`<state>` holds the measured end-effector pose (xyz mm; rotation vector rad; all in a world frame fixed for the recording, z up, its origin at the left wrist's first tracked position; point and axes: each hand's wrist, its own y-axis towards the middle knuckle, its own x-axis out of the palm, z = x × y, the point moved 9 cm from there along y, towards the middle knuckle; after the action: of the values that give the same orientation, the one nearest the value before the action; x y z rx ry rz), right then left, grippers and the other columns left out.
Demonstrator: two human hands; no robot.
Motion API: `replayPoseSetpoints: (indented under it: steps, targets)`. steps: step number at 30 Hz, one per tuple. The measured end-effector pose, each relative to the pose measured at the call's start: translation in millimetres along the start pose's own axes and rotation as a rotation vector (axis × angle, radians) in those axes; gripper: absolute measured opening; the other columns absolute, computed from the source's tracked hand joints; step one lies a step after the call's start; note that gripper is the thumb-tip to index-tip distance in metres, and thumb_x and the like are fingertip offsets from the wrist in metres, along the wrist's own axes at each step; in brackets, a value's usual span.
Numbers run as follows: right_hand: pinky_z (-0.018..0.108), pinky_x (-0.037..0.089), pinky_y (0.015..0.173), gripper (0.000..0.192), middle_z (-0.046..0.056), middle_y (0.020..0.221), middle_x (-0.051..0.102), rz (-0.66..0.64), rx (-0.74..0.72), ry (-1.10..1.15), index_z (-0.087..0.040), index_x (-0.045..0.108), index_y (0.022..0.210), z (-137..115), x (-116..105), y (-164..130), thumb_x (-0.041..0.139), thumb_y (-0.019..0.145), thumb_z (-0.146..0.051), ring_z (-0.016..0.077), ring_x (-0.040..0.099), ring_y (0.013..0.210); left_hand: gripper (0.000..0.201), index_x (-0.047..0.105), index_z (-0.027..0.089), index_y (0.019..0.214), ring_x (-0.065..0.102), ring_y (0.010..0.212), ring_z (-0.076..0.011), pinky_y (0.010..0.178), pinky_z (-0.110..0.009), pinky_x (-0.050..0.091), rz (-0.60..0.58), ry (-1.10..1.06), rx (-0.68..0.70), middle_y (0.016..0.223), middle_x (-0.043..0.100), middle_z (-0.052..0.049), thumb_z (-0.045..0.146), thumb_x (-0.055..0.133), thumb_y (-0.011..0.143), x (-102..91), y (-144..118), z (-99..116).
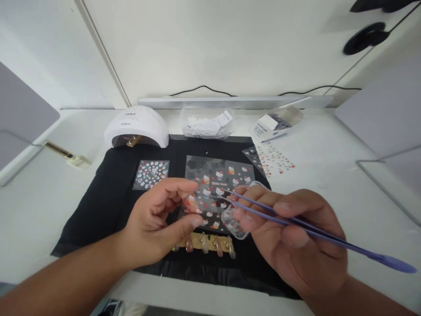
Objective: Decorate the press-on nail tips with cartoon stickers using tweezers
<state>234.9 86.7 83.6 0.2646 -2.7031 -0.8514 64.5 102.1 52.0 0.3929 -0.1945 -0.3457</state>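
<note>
My right hand (296,237) grips a pair of purple tweezers (315,230), whose two tips point left and stand slightly apart over a clear sticker sheet (217,175) printed with white cat figures. My left hand (161,219) hovers at the left side of this sheet, thumb and index finger curved with a gap between them; I see nothing held there. Partly behind my right fingers is a clear, lumpy-edged plastic piece (235,226). Below the sheet, several nail tips (204,243) sit in a row on a gold strip (196,239), partly covered by my left hand.
A black mat (98,202) covers the white table. At the back stand a white nail lamp (138,125), a clear box of packets (207,125) and an opened carton (276,123). Smaller sticker sheets (151,173) lie left and right. A gold-and-cream brush-like tool (67,154) lies far left.
</note>
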Motion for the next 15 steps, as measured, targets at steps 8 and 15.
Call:
replayPoseSetpoints:
  steps: [8,15]
  targets:
    - [0.036,0.055,0.089,0.013,0.0,0.074,0.079,0.038,0.03,-0.023,-0.025,0.074,0.101,4.0,-7.2,-1.4,0.066,0.093,-0.027,0.0172,0.072,0.077,0.042,0.066,0.025,0.113,0.066,0.079,-0.009,0.076,-0.017,0.059,0.012,0.004,0.123,0.087,0.066,0.001,0.002,0.076,0.08,-4.4,3.4,10.5]
    - [0.039,0.056,0.089,0.011,-0.002,0.072,0.078,0.102,0.036,-0.047,-0.027,0.075,0.099,6.9,-14.0,-0.4,0.067,0.091,-0.029,0.0179,0.072,0.074,0.043,0.07,0.022,0.114,0.067,0.078,-0.0099,0.074,-0.018,0.058,-0.035,0.008,0.095,0.088,0.069,0.0,0.0,0.076,0.077,-2.3,3.3,8.3]
